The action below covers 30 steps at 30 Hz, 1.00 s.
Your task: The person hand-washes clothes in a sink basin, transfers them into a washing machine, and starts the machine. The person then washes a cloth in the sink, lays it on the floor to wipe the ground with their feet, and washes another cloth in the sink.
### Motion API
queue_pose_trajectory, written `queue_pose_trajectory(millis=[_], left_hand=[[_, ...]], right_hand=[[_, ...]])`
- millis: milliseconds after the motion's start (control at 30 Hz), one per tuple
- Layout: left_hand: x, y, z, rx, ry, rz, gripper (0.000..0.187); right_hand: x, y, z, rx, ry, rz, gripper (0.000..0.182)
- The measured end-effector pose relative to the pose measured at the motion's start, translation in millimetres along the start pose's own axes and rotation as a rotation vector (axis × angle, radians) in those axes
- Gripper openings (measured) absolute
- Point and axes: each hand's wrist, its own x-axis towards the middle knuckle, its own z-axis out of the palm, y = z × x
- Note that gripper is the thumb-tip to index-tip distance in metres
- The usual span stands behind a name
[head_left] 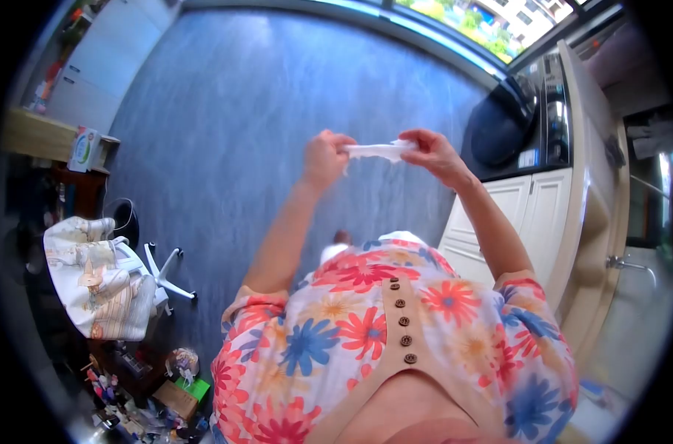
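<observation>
A small piece of white, thin, soft material (381,152) is stretched between my two hands, held out in front of my body above the grey floor. My left hand (325,159) pinches one end, and a loose bit hangs below its fingers. At the other end, my right hand (434,157) grips the material between thumb and fingers. Whether it is tissue or cloth cannot be made out.
An office chair with a patterned cover (99,277) stands at the left. White cabinets (532,211) with a dark top are on the right, beside a sink faucet (632,265). Boxes and small items lie at the lower left. Windows line the far side.
</observation>
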Motion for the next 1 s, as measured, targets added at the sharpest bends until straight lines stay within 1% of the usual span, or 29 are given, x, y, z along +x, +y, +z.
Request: queue_pose_trajectory(millis=[100, 167, 200, 267, 300, 367, 400, 433, 500, 600, 700, 800, 900, 1000], left_hand=[[4, 6, -2, -0.121, -0.030, 0.004, 0.014], [8, -8, 10, -0.169, -0.001, 0.139, 0.014], [13, -14, 19, -0.205, 0.005, 0.219, 0.015], [14, 0, 16, -0.726, -0.322, -0.050, 0.017], [18, 12, 19, -0.958, -0.493, -0.214, 0.019], [21, 26, 30, -1.146, -0.565, -0.290, 0.025], [20, 31, 33, -1.240, -0.579, -0.335, 0.028], [22, 40, 40, -1.277, -0.555, -0.353, 0.028], [33, 60, 59, -1.352, -0.511, -0.377, 0.028], [47, 79, 77, -1.328, -0.499, -0.402, 0.024], [76, 99, 129, -1.216, -0.501, -0.375, 0.024], [92, 140, 163, -1.050, -0.372, -0.356, 0.022], [105, 170, 193, -1.062, -0.299, -0.359, 0.021], [110, 185, 209, -1.042, -0.278, -0.377, 0.020]], right_hand=[[-5, -2, -7, -0.363, 0.008, 0.055, 0.026], [-9, -1, -16, -0.585, 0.054, 0.062, 0.027], [-11, 1, -21, -0.448, 0.037, 0.038, 0.026], [-22, 6, -41, -0.186, 0.043, -0.026, 0.024], [-34, 2, -57, 0.011, 0.088, 0.056, 0.025], [-40, -1, -63, 0.452, 0.093, 0.200, 0.026], [-40, 5, -67, 0.543, 0.119, 0.203, 0.027], [-41, 11, -76, 0.526, 0.132, 0.170, 0.027], [-48, 15, -103, 0.520, 0.137, 0.184, 0.027], [-54, 14, -129, 0.519, 0.207, 0.145, 0.027], [-57, 30, -186, 0.563, 0.255, 0.190, 0.023], [-60, 37, -229, 0.561, 0.295, 0.204, 0.023], [-62, 42, -267, 0.595, 0.314, 0.218, 0.020], [-58, 49, -289, 0.629, 0.354, 0.210, 0.019]])
